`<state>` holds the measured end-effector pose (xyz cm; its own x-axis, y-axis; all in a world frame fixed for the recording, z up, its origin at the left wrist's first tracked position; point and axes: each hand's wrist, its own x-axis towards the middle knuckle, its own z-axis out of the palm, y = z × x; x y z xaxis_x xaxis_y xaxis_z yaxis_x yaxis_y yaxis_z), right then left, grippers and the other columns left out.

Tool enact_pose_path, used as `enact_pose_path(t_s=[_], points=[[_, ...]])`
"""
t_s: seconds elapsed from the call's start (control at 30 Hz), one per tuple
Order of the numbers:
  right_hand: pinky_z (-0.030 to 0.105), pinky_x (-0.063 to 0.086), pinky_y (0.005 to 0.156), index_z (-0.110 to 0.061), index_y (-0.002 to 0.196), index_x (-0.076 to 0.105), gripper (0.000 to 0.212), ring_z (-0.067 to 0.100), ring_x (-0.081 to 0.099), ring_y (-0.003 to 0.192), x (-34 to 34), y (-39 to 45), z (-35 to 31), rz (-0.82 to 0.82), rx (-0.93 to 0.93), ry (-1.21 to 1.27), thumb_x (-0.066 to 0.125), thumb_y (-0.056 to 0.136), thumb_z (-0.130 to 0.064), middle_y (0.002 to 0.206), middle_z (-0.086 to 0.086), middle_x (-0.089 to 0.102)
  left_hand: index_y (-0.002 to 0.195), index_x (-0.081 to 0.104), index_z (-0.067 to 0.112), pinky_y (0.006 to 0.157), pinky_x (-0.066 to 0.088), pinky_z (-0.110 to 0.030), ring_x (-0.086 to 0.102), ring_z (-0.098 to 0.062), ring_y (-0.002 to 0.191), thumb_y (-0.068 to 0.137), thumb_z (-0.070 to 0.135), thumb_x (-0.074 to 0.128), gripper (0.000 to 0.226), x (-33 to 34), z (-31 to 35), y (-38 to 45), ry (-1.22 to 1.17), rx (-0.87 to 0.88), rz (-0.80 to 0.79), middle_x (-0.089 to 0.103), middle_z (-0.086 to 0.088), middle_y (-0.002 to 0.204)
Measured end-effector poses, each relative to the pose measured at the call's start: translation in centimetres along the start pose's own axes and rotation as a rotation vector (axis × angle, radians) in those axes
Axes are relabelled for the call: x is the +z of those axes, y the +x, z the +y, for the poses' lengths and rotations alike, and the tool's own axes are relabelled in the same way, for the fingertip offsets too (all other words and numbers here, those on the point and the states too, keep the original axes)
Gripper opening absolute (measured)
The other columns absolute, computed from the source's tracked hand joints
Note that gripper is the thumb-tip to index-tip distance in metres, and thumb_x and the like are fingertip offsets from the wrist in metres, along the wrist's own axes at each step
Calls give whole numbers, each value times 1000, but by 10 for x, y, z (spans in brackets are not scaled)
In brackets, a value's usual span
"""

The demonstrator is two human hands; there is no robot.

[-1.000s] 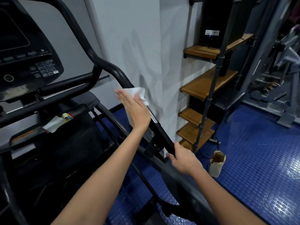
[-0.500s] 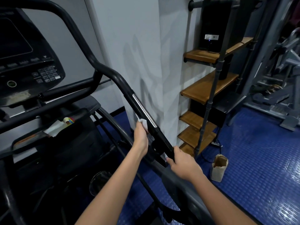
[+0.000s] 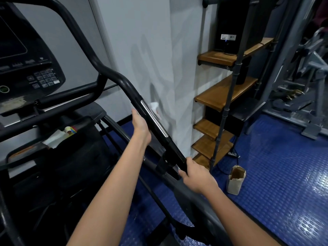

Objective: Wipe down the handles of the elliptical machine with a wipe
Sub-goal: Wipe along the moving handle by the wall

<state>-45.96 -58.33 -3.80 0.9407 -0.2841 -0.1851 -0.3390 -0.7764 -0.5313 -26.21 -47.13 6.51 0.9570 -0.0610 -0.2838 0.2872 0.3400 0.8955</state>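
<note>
Gripping the lower end of the black handle (image 3: 152,119), the right hand (image 3: 197,176) had its fingers curled round the bar just below a joint in the tube. The left hand (image 3: 141,125) lay against the near side of the same handle, higher up, beside the chrome strip (image 3: 154,118) set into the bar. Its fingers passed behind the bar and were hidden there. A white wipe (image 3: 154,107) showed on the far side of the handle, level with those fingers, and the hand appeared to hold it against the bar; the grip itself could not be seen. The handle rose leftward and upward from both hands, bending toward the console (image 3: 30,68) of the elliptical machine. A wooden shelf unit (image 3: 223,93) on a dark pipe frame stood against the white wall (image 3: 150,41) to the right. A small brown paper bag (image 3: 236,180) stood open on the blue studded floor (image 3: 284,174) near the foot of the shelves.
</note>
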Motion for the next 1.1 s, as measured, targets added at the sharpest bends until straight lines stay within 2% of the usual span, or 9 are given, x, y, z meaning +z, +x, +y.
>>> enact_pose_path(t_s=[0.23, 0.43, 0.6, 0.73, 0.83, 0.9, 1.0, 1.03, 1.1], points=[[47, 54, 78, -25, 103, 39, 25, 23, 61, 87, -1, -1, 0, 12, -14, 13, 49, 96, -48, 97, -2, 58, 94, 65, -4, 62, 51, -36, 60, -29, 58, 100, 62, 18, 82, -7, -68, -51, -20, -185, -133, 63, -19, 68], [48, 52, 78, -23, 102, 39, 27, 26, 60, 89, -2, -3, 0, -11, -14, 8, 47, 98, -48, 98, -1, 57, 128, 62, 4, 104, 44, -60, 58, -47, 120, 71, 86, 31, 105, -20, -43, 40, 25, -97, -20, 65, -25, 122], [49, 51, 80, -22, 101, 38, 28, 28, 60, 92, -3, -2, 0, -13, -28, 11, 47, 97, -49, 99, 0, 57, 126, 62, 2, 104, 47, -41, 66, -29, 96, 88, 78, 12, 98, 1, 53, 24, -141, 30, -11, 71, -16, 104], [48, 51, 78, -22, 102, 38, 28, 28, 60, 90, -2, 0, 2, -12, -27, 11, 47, 97, -48, 97, -1, 56, 149, 42, 15, 117, 32, -46, 47, -28, 136, 76, 85, 17, 105, 2, 34, 12, -49, 27, 3, 50, -12, 147], [46, 51, 77, -22, 102, 38, 28, 28, 60, 90, -1, 1, 2, -3, -30, 8, 48, 97, -48, 98, -1, 55, 135, 56, 18, 111, 37, -31, 57, -6, 124, 91, 78, 16, 84, 0, -6, -11, 3, 48, 31, 62, -4, 134], [47, 51, 76, -22, 100, 37, 28, 27, 60, 88, -1, 1, 3, 8, -35, 15, 48, 97, -48, 95, -2, 55, 131, 59, 14, 113, 35, -36, 54, -23, 129, 75, 94, 22, 104, -7, -42, -15, 99, -12, -45, 58, -8, 138], [47, 53, 75, -24, 99, 38, 28, 25, 61, 85, 0, 2, 4, 12, -40, 43, 51, 95, -48, 93, -3, 56, 71, 49, 18, 76, 41, -14, 50, -13, 73, 93, 76, 20, 68, -9, -65, -40, 236, -1, 4, 53, -4, 76], [47, 53, 76, -25, 100, 39, 28, 24, 61, 86, -1, 2, 4, 12, -36, 59, 52, 94, -49, 94, -3, 58, 74, 47, 21, 75, 41, -12, 45, -6, 71, 99, 66, 17, 60, -3, -63, -59, 283, 32, -12, 52, 0, 76], [45, 54, 79, -27, 108, 42, 30, 22, 62, 89, -3, 0, 6, 8, -28, 91, 55, 92, -48, 98, -3, 61, 129, 51, 19, 104, 30, -17, 41, 0, 108, 103, 59, 16, 59, 2, -64, -78, 396, 153, -89, 52, 6, 131]])
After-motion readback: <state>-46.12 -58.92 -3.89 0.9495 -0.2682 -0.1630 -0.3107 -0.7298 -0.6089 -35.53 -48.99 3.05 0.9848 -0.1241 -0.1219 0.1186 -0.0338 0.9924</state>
